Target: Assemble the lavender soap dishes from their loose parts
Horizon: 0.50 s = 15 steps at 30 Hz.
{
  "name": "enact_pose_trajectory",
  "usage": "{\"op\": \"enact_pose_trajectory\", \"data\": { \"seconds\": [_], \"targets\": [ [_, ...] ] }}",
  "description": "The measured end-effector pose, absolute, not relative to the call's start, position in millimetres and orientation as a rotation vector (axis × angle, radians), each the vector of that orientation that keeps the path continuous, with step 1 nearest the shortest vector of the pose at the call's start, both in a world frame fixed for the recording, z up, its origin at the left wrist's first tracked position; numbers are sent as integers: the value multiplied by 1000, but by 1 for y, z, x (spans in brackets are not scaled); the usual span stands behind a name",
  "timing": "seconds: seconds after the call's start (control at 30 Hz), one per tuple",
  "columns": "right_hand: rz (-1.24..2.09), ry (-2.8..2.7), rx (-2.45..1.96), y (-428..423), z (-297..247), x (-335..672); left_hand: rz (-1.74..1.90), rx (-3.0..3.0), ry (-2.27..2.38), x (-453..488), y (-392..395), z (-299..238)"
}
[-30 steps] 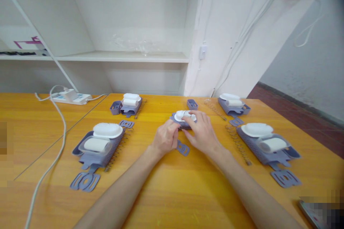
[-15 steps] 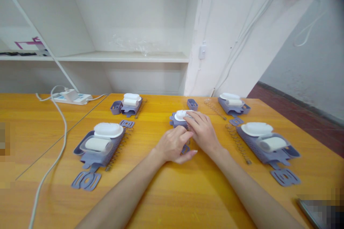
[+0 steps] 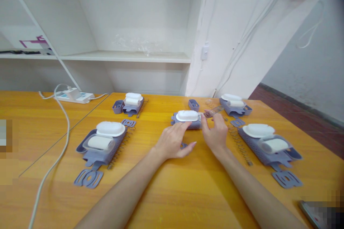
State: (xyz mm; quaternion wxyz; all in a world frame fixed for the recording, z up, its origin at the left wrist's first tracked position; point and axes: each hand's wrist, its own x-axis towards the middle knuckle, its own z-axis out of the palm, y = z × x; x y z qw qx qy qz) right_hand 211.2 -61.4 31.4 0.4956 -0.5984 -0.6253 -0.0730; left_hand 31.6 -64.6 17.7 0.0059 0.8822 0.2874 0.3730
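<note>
Two bare forearms, slim wrists; left grip and right grip with long, rounded fingernails

Wooden table — lilac baskets, springs, flat cutouts (power strip behind).

The orange wooden tabletop is bare in the near strip between the forearms, a wide lane from the front edge up to the left hand and right hand. Just beyond them a lavender slotted plastic tray with a white oval lid blocks the middle, with a small lavender plastic cup close behind it. A long metal coil spring and a larger lavender tray holding white parts hem the right side. A matching lavender tray and a white cable hem the left.
</note>
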Motion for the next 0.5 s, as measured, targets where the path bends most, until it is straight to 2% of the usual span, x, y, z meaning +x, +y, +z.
{"op": "enact_pose_trajectory", "data": {
  "seconds": [0.17,0.5],
  "targets": [
    [81,-1307,-1427,-62,29,215,746,2931,1014,29,-64,24],
    [696,-1033,-1148,-65,13,195,447,2855,1249,34,-60,19]
  ]
}}
